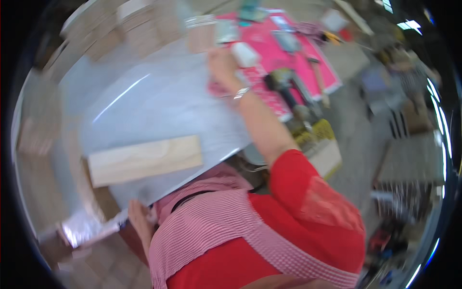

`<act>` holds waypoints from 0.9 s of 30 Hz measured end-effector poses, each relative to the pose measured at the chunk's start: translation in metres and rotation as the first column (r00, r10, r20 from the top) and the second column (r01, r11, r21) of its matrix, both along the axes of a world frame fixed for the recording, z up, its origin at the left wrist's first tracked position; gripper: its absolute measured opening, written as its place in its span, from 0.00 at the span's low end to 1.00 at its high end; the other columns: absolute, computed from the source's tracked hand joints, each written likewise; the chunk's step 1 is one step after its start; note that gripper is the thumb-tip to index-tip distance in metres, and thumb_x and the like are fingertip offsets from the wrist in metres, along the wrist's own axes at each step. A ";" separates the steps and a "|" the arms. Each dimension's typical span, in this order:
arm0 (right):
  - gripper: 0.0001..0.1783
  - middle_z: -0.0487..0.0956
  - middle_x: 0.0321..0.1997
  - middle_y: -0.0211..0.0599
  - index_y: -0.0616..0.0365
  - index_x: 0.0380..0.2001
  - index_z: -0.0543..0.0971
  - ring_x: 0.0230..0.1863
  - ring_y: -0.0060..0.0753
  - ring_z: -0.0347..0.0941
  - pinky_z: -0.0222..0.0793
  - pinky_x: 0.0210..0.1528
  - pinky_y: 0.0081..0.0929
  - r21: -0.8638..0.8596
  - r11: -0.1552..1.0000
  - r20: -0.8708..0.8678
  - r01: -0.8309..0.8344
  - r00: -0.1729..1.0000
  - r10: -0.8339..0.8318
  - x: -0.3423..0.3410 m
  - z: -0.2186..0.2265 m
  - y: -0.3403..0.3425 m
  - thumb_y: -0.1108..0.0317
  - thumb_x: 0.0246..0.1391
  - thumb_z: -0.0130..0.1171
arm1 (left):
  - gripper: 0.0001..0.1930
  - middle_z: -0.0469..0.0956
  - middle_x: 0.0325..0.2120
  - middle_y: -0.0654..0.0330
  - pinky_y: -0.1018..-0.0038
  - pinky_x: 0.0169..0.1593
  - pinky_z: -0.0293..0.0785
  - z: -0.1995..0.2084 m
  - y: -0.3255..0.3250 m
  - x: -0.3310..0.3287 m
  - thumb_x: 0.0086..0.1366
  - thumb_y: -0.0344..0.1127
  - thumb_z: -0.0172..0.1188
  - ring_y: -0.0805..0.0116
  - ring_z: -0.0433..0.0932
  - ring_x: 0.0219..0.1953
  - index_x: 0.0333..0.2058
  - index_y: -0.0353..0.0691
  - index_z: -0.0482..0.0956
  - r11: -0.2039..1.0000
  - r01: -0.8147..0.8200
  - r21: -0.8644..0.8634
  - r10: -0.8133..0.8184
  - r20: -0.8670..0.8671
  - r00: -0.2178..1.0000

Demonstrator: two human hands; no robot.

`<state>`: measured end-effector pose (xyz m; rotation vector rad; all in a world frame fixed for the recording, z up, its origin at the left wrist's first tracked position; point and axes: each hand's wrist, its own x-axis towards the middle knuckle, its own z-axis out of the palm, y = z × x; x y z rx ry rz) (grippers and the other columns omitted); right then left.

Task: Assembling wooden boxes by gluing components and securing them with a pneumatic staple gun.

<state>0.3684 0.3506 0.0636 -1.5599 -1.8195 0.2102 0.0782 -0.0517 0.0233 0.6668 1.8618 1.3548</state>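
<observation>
My right hand (223, 68) reaches to the far side of the grey tabletop (159, 106), beside a white rounded object (245, 54) on a bright pink sheet (269, 48). Its fingers are smeared by motion, so any grip is unclear. Reddish patterned material (216, 88) shows just below that hand. My left hand (138, 216) is at the table's near edge, its fingers blurred and partly hidden. Closest to it lies a pale wooden block (147, 161), long and flat-faced, set crosswise on the tabletop.
A nail-gun-like power tool (284, 86) and a hammer (318, 79) lie on the pink sheet's right part. Stacked wooden pieces (139, 26) line the table's far left. A yellow-and-tan box (320, 149) stands right of my arm. Another person (409, 67) is at the far right.
</observation>
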 end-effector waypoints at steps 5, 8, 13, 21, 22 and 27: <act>0.20 0.78 0.23 0.53 0.60 0.24 0.80 0.29 0.59 0.77 0.69 0.32 0.53 0.064 0.982 0.035 0.176 0.983 -0.179 0.015 -0.024 0.032 0.57 0.60 0.49 | 0.17 0.67 0.17 0.67 0.78 0.24 0.59 0.025 0.006 0.011 0.71 0.36 0.53 0.81 0.64 0.21 0.22 0.38 0.66 0.993 -0.060 -0.102 0.061 0.002 0.998; 0.23 0.78 0.27 0.57 0.64 0.31 0.80 0.34 0.61 0.77 0.69 0.37 0.52 0.074 0.977 -0.071 0.198 0.979 -0.192 0.009 -0.037 0.046 0.52 0.60 0.51 | 0.12 0.75 0.21 0.64 0.81 0.26 0.64 0.031 0.005 0.021 0.69 0.33 0.56 0.81 0.70 0.24 0.25 0.35 0.74 0.992 -0.029 -0.126 0.022 -0.058 0.998; 0.33 0.75 0.47 0.61 0.68 0.48 0.73 0.50 0.61 0.72 0.68 0.52 0.48 0.221 0.932 -0.103 0.286 0.958 -0.269 -0.003 -0.047 0.064 0.47 0.52 0.61 | 0.07 0.82 0.26 0.61 0.84 0.31 0.70 0.032 0.006 0.019 0.67 0.30 0.59 0.81 0.76 0.27 0.35 0.32 0.82 0.999 -0.015 -0.052 0.009 -0.113 0.994; 0.57 0.68 0.59 0.56 0.70 0.60 0.62 0.61 0.57 0.64 0.62 0.63 0.46 -0.131 0.900 -0.054 0.417 0.903 -0.426 -0.049 -0.006 0.054 0.41 0.35 0.73 | 0.10 0.82 0.22 0.60 0.81 0.30 0.71 0.054 0.003 0.024 0.67 0.30 0.59 0.81 0.73 0.22 0.28 0.30 0.79 0.965 -0.008 -0.263 -0.020 -0.104 0.994; 0.59 0.69 0.58 0.56 0.70 0.60 0.61 0.61 0.57 0.64 0.62 0.63 0.46 -0.173 0.884 -0.044 0.434 0.893 -0.447 -0.050 -0.006 0.055 0.40 0.33 0.73 | 0.11 0.81 0.21 0.59 0.81 0.29 0.71 0.056 0.002 0.026 0.67 0.30 0.59 0.81 0.73 0.22 0.26 0.30 0.78 0.961 -0.012 -0.277 -0.023 -0.120 0.993; 0.56 0.70 0.58 0.56 0.71 0.60 0.61 0.60 0.55 0.67 0.64 0.62 0.41 0.004 0.890 -0.092 0.457 0.886 -0.454 -0.033 -0.022 0.059 0.41 0.38 0.72 | 0.17 0.80 0.20 0.60 0.80 0.29 0.69 0.080 0.013 0.037 0.67 0.32 0.60 0.83 0.72 0.23 0.20 0.33 0.71 0.972 0.000 -0.236 -0.034 -0.137 0.990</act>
